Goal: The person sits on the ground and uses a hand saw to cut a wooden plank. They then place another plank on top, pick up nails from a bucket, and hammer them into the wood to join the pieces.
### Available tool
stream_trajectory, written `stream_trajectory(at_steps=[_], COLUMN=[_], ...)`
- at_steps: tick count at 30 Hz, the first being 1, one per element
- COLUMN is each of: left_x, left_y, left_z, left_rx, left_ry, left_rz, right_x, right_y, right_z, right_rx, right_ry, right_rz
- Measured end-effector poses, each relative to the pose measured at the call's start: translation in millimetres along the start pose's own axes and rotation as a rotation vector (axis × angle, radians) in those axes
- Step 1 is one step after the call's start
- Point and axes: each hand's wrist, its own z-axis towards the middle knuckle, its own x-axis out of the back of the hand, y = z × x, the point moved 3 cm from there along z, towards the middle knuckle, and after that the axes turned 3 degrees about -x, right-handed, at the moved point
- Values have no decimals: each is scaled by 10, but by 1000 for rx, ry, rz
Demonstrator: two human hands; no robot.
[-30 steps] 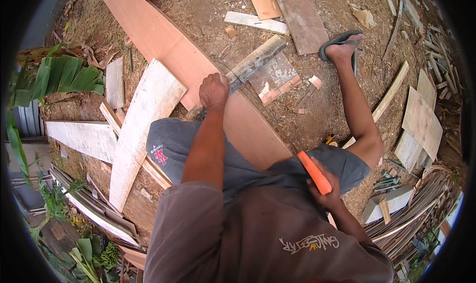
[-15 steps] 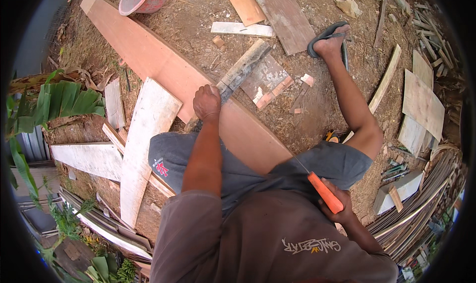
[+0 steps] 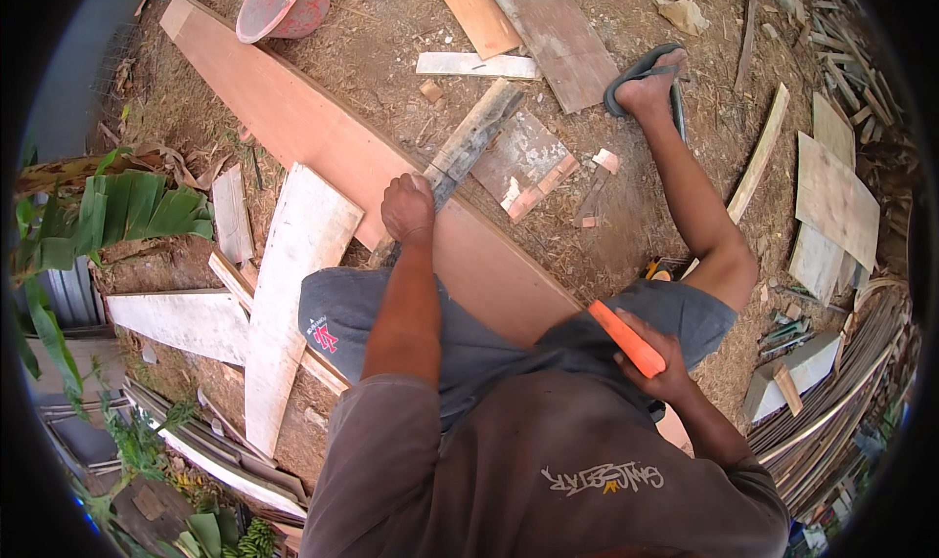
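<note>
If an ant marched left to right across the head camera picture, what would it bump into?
Big green leaf, red bucket, left hand, patchy square board, orange handle in the right hand, tan wooden sheet.

Dirt ground [image 3: 362,69], short white plank [image 3: 476,65], grey-brown board [image 3: 553,35], wooden block [image 3: 431,90]

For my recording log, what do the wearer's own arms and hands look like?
The left hand and right hand are bare, without gloves. Short, loose, brownish-grey fabric sleeves leave both forearms uncovered; the left sleeve shows no print.
</note>
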Motion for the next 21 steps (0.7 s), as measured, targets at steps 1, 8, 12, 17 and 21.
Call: stream_trajectory(at_steps=[1, 8, 12, 17, 21], left_x=[-10, 16, 59, 31, 43], left_y=[-5, -48, -14, -30, -69], left_z=[-2, 26, 48, -4, -72], left_rx=[-2, -7, 20, -11, -27], left_ry=[-4, -116, -87, -52, -7], left_rz=[6, -60, -7, 13, -20], right_x=[106, -651, -985, -419, -172], right_y=[-114, 51, 469, 357, -36], right_z=[-212, 1584, 2087, 629, 152], right_rx=[38, 46, 95, 43, 36], right_ry=[38, 53, 25, 31, 30], right_rz=[8, 80, 107, 105, -12])
